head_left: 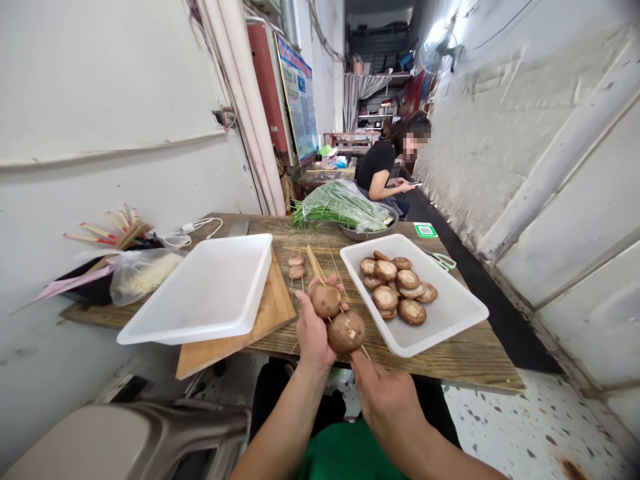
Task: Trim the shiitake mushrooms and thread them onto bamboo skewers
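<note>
Two brown mushrooms sit on a thin wooden skewer above the table's near edge. My left hand wraps round the mushrooms from the left, fingers curled behind them. The skewer's near end is pinched in my right hand. Beyond my left hand, two small mushrooms on a skewer lie on the wood, beside a bundle of bare skewers. To the right, a white tray holds a pile of mushrooms, several showing pale undersides.
At left a white tray rests on a cutting board. Bagged green stalks lie in a metal bowl at the table's far edge. Scissors lie right of the mushrooms' tray. A person sits beyond, holding a phone.
</note>
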`<state>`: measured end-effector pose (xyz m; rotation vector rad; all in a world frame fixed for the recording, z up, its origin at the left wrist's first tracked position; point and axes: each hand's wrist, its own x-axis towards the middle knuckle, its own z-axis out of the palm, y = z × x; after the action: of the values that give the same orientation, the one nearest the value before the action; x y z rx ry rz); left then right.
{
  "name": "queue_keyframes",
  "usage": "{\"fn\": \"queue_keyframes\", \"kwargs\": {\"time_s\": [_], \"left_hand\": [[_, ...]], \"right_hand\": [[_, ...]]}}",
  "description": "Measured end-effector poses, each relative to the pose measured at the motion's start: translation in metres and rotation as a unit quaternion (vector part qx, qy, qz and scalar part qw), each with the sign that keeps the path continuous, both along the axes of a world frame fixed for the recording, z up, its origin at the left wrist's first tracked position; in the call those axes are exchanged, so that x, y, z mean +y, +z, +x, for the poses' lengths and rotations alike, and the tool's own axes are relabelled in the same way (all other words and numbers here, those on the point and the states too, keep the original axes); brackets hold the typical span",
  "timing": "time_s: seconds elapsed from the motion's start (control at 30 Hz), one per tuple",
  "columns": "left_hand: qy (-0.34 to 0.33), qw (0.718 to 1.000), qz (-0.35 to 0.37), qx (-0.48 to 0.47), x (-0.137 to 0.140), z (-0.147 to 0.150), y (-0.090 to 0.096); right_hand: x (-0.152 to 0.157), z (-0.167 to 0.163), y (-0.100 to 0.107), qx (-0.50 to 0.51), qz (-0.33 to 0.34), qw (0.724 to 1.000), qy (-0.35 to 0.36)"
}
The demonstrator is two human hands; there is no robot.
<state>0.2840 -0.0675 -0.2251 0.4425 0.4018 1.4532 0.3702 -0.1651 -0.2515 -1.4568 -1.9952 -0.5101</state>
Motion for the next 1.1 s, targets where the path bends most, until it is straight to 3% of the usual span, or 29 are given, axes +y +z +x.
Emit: {"fn": "queue_keyframes", "kwargs": {"time_s": [0.23,0.57,0.87,1.1], "left_hand": [[0.008,1.0,-0.01,0.007,0.002,0.002,-0.006],[0.02,1.0,-0.006,0.003,0.003,0.006,-0.005],[0.016,1.0,-0.007,0.024,-0.002,0.009,-0.004],[0.047,0.997,0.033,0.045,-0.005,0.009,-0.002]], "right_hand": [[-0.003,0.005,0.0,-0.043,-0.014,0.999,0.027],[-0.002,0.01,0.006,0.003,-0.062,0.997,0.036],[-0.005,0.016,0.008,0.007,-0.04,0.998,0.055],[-0.009,0.02,0.013,0.022,-0.058,0.996,0.059]]}}
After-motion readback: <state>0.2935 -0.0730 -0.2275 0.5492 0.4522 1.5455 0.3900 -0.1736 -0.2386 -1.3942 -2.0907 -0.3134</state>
